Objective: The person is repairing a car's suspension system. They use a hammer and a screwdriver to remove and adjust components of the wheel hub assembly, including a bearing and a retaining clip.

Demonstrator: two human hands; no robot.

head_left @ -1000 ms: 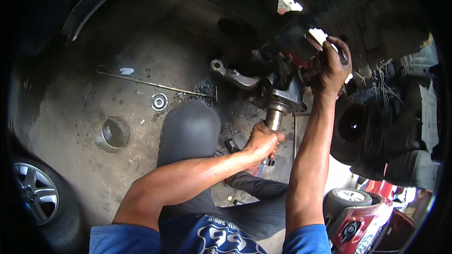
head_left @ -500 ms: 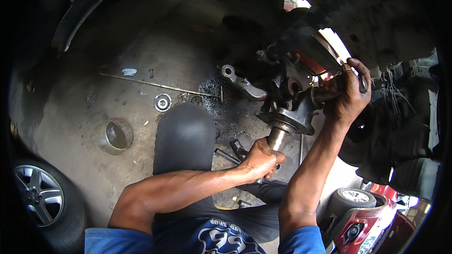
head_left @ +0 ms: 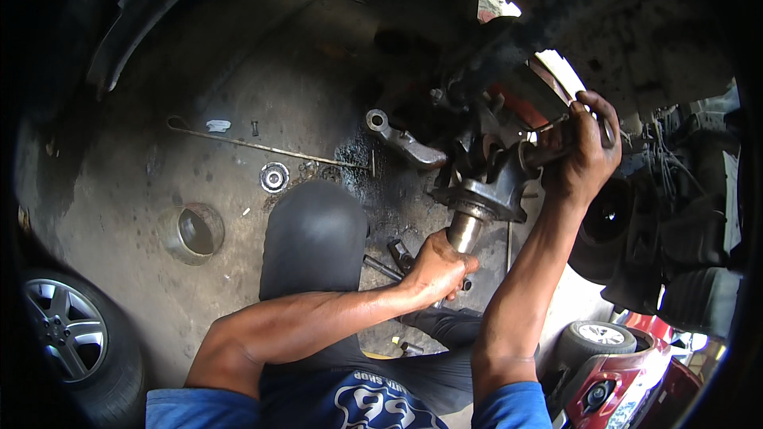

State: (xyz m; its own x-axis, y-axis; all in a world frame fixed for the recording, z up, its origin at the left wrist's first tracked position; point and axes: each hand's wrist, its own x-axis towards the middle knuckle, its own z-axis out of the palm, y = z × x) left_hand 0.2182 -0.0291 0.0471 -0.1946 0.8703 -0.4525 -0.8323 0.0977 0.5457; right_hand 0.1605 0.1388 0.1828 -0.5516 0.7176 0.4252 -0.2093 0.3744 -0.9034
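Note:
A dark steel steering knuckle [head_left: 489,195] hangs right of centre under the vehicle, with a forged arm [head_left: 413,148] ending in a hole at its left. My left hand [head_left: 437,270] is closed round the polished spindle [head_left: 469,224] pointing down from the knuckle's flange. My right hand [head_left: 584,151], fingers curled, grips a dark metal rod [head_left: 540,155] at the knuckle's upper right; its far end is hidden.
A loose tyre [head_left: 119,349] lies left, near a metal cylinder [head_left: 207,238]. A long rod [head_left: 262,148], bearing [head_left: 274,177] and tools [head_left: 385,266] lie on the concrete floor. Dark vehicle parts [head_left: 683,222] fill the right, above a red car [head_left: 604,397].
Over the last second my right hand and the knuckle have moved right and somewhat down in view; between half a second ago and now they shift slightly up and left.

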